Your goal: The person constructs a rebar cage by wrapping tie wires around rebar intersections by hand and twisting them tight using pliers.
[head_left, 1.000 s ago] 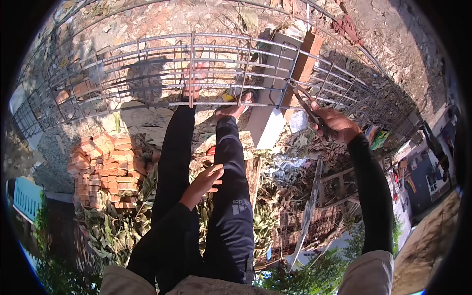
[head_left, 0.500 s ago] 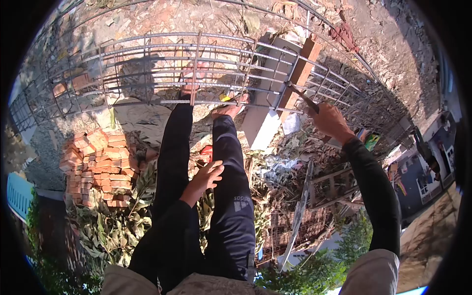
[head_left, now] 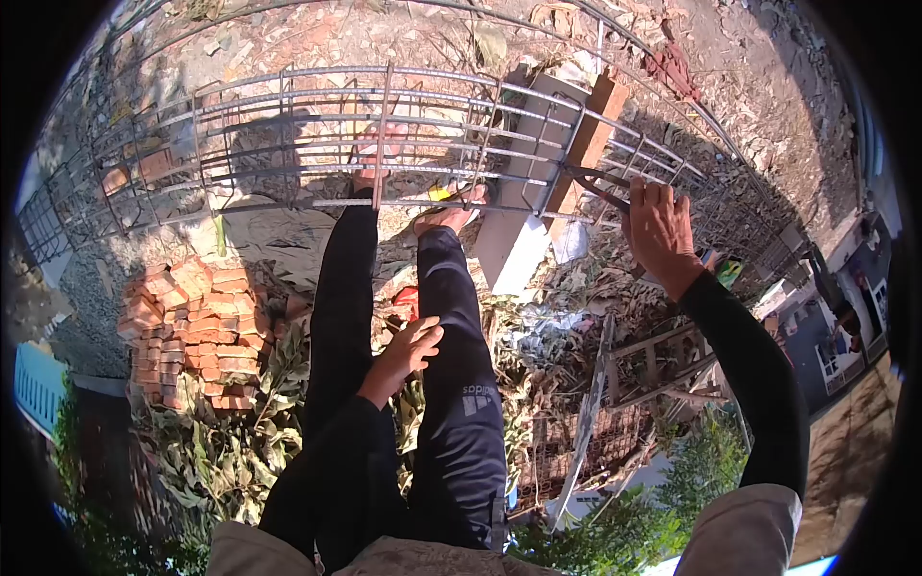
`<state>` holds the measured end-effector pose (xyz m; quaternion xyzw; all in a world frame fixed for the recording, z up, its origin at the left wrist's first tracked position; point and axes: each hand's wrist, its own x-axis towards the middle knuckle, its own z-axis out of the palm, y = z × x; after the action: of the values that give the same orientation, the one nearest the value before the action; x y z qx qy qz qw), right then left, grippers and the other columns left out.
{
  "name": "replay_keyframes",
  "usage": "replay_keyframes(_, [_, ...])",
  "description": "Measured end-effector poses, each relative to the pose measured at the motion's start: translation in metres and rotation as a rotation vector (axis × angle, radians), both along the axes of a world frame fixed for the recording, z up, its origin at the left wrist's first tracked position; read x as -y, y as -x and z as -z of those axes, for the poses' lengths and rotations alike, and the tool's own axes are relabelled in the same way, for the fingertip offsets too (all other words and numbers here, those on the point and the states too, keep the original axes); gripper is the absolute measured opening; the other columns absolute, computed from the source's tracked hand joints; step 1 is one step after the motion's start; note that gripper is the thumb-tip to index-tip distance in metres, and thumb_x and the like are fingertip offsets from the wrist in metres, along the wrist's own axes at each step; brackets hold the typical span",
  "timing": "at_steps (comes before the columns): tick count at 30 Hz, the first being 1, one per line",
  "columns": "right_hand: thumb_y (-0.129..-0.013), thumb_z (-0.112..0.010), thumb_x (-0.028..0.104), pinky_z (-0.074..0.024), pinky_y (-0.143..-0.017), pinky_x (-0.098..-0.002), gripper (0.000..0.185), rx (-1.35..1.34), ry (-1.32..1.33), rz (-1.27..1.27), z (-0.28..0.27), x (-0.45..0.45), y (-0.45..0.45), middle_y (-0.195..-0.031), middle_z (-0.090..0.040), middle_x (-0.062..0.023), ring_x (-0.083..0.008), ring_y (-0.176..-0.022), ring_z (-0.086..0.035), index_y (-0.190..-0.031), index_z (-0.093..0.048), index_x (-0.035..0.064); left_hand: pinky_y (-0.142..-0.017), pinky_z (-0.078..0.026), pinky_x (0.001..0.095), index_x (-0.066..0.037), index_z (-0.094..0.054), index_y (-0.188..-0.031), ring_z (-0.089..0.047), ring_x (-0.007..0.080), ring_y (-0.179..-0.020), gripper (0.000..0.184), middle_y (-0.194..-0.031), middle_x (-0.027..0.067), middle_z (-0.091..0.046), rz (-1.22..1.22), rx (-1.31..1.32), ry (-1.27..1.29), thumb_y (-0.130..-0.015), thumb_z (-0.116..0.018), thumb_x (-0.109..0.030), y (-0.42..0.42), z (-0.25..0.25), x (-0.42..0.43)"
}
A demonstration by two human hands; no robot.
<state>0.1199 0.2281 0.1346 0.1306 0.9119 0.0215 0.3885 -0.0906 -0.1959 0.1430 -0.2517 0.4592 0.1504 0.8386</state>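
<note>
A long cage of steel bars [head_left: 432,165] crosses the view in front of my feet. My right hand [head_left: 661,235] is wrapped round the handles of dark pincers [head_left: 603,180], whose jaws meet the cage where a crosswise bar crosses it. Beneath that part of the cage lie a brown wooden plank [head_left: 594,125] and a grey board [head_left: 523,163]. My left hand [head_left: 403,360] is held over my legs, its fingers apart and nothing in it.
Stacked orange bricks [head_left: 206,336] stand at the left, beside dry leaves [head_left: 226,451]. An old wooden frame [head_left: 663,360] lies at the lower right, near a weathered plank [head_left: 588,413]. At the far right edge, a person [head_left: 850,322] is partly visible.
The view has shifted slightly, and the bricks appear further left than at first. My right hand has turned, its fingers now pointing more upward, and the pincers' handles have swung. My left hand has barely moved.
</note>
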Motion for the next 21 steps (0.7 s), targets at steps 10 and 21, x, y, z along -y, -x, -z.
replay_keyframes(10, [-0.094,-0.076,0.042,-0.0546,-0.067,-0.0374,0.048,0.608,1.031,2.018,0.003,0.05,-0.018,-0.086,-0.065,-0.0092,-0.0224,-0.079,-0.068,-0.118,-0.061,0.0023,-0.112,-0.042,0.0568,-0.008,-0.038,-0.16,-0.054,0.045,-0.137,0.082,-0.153,0.0242,-0.051,0.001,0.011,0.038,-0.101,-0.063,-0.058,-0.001,0.003,-0.006])
replay_keyframes(21, [-0.092,-0.073,0.032,-0.0558,-0.07,-0.0501,0.053,-0.013,0.085,0.132,-0.003,0.003,-0.001,-0.1,-0.064,-0.0203,-0.0379,-0.077,-0.068,-0.129,-0.054,-0.0018,-0.108,-0.047,0.0525,-0.008,-0.038,-0.16,-0.059,0.0396,-0.134,0.077,-0.152,0.0235,-0.054,0.129,-0.019,-0.001,-0.103,-0.062,-0.054,-0.002,0.007,-0.005])
